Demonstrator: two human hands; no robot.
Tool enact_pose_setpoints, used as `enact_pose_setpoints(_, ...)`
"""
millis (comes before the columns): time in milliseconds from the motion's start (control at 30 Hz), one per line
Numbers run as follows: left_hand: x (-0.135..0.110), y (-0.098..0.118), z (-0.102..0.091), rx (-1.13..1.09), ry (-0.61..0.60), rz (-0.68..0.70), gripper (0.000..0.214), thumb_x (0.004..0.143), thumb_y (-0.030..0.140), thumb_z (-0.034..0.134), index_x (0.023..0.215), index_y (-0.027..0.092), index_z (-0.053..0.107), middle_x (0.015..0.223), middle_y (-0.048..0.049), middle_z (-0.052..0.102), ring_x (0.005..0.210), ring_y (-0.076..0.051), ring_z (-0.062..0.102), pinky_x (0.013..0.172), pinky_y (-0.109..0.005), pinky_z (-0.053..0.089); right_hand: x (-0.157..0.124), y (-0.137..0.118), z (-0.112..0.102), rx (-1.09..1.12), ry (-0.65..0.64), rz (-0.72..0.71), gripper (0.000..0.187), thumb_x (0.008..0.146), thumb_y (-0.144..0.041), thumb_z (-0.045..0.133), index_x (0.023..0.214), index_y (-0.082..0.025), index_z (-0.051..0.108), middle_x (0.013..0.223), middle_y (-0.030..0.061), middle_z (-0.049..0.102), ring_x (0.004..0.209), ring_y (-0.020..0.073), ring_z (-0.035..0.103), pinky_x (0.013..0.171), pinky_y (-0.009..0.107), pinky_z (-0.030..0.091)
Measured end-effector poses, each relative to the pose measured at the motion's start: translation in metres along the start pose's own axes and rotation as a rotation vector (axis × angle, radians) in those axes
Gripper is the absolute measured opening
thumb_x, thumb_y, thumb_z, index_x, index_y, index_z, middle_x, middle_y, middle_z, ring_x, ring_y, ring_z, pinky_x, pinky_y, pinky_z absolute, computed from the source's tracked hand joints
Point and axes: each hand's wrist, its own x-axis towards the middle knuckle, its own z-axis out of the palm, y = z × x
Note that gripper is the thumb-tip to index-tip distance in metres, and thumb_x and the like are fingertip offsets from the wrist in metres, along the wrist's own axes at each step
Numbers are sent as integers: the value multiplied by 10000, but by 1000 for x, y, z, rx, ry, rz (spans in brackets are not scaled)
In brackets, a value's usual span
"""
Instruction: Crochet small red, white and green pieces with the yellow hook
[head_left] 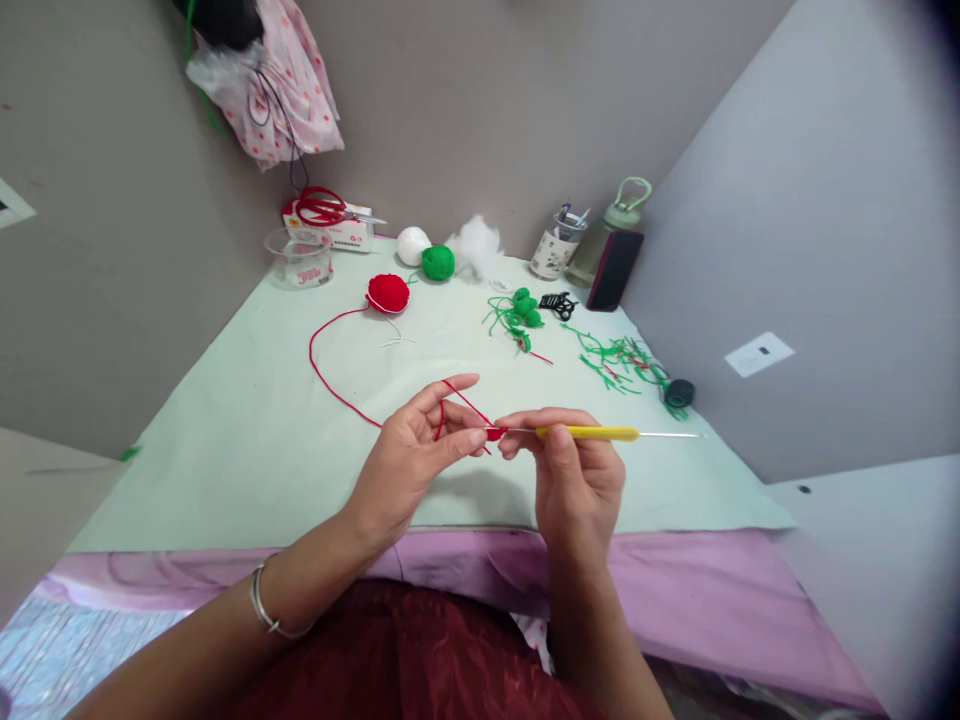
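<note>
Between thumb and fingers, my left hand pinches a small red crochet piece. Red yarn runs over its raised index finger and down to the work. My right hand grips a crochet hook by its yellow handle, with the metal tip at the red piece. A second metal end sticks out to the right of the handle. From the left hand the strand loops back across the table to a red yarn ball, which has a white strand around its lower edge.
A white ball, green yarn ball and white stuffing sit at the back. Red scissors lie on a box behind a clear tub. Rightward are green crocheted pieces, yarn scraps, a phone and a bottle.
</note>
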Motion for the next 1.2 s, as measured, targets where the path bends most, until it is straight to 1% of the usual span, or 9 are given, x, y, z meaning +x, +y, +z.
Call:
enact_pose_setpoints(67, 0, 0, -1, 39, 6, 29, 533, 807, 198, 873, 1294, 173, 657, 799, 34, 724, 773, -127, 663, 815, -291, 518, -1, -4, 0, -71, -11, -49, 180, 1053, -275, 596, 1026, -227, 767, 962, 47, 831, 718, 154, 753, 687, 322, 641)
enact_pose_setpoints(200, 0, 0, -2, 120, 37, 90, 519, 811, 205, 861, 1290, 187, 663, 823, 26, 724, 800, -145, 669, 848, -312, 528, -4, -11, -1, -326, -33, -195, 227, 1058, -198, 559, 1079, -248, 779, 962, 34, 809, 752, 156, 754, 704, 322, 642)
enact_pose_setpoints(400, 0, 0, -2, 196, 57, 128, 505, 827, 202, 842, 1296, 177, 657, 827, 23, 713, 813, -153, 684, 874, -322, 543, -5, -13, -5, -634, -193, -406, 278, 1029, -87, 531, 1166, -253, 707, 1031, 43, 815, 952, 173, 785, 820, 322, 658)
enact_pose_setpoints(467, 1, 0, -2, 189, 43, 119, 506, 831, 201, 837, 1300, 174, 651, 822, 25, 712, 815, -153, 688, 868, -319, 544, -5, -10, -4, -726, -195, -481, 267, 1021, -86, 542, 1163, -249, 698, 1063, 63, 824, 985, 184, 794, 831, 331, 669)
enact_pose_setpoints(600, 5, 0, -4, 136, 17, 117, 513, 836, 211, 840, 1309, 179, 643, 830, 35, 708, 749, -129, 669, 792, -295, 541, -8, -1, -4, -699, -99, -581, 257, 1011, -112, 584, 1175, -264, 711, 1076, 76, 831, 970, 207, 810, 789, 358, 684)
enact_pose_setpoints(767, 4, 4, -2, 136, -10, 106, 511, 838, 228, 849, 1313, 196, 663, 816, 40, 705, 747, -129, 663, 789, -291, 534, -12, 8, -6, -555, -67, -516, 316, 1003, -121, 615, 1218, -317, 738, 1154, 60, 827, 995, 219, 808, 798, 390, 689)
enact_pose_setpoints(867, 3, 6, -1, 155, -22, 107, 486, 857, 244, 832, 1312, 194, 669, 804, 38, 698, 742, -135, 658, 794, -300, 532, -13, 8, -6, -510, -70, -512, 330, 993, -101, 625, 1205, -316, 758, 1170, 71, 822, 1008, 224, 803, 815, 400, 686)
enact_pose_setpoints(1067, 3, 7, -2, 237, -2, 145, 477, 840, 204, 825, 1299, 214, 695, 846, 25, 682, 837, -152, 664, 866, -305, 537, -10, 3, -7, -596, -154, -564, 371, 986, -86, 631, 1260, -313, 737, 1152, 85, 816, 990, 228, 796, 774, 388, 673)
enact_pose_setpoints(1200, 0, 3, 2, 216, 15, 143, 523, 840, 203, 827, 1340, 220, 672, 852, 27, 671, 882, -164, 681, 953, -327, 532, -17, 10, -8, -818, -49, -670, 489, 945, -60, 689, 1340, -346, 723, 1051, 60, 767, 919, 197, 760, 747, 331, 648)
